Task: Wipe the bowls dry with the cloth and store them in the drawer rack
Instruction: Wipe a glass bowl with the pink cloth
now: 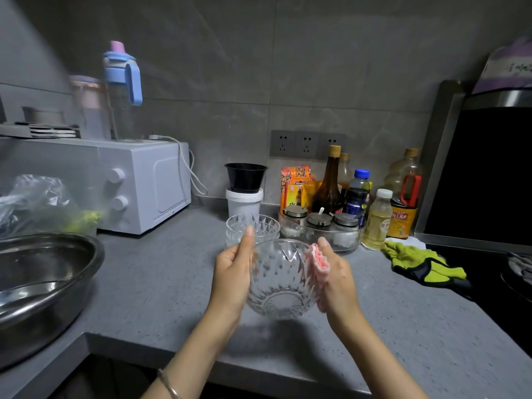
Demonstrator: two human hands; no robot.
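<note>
Over the grey counter, left hand grips the glass bowl, right hand (thumb up) pinches cloth.

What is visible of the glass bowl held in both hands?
The glass bowl is clear, faceted with a cut diamond pattern, with a thick round base. It is held mouth up above the grey countertop. The left hand grips its left side, thumb at the rim; the right hand presses a pink cloth against its right side.
</note>
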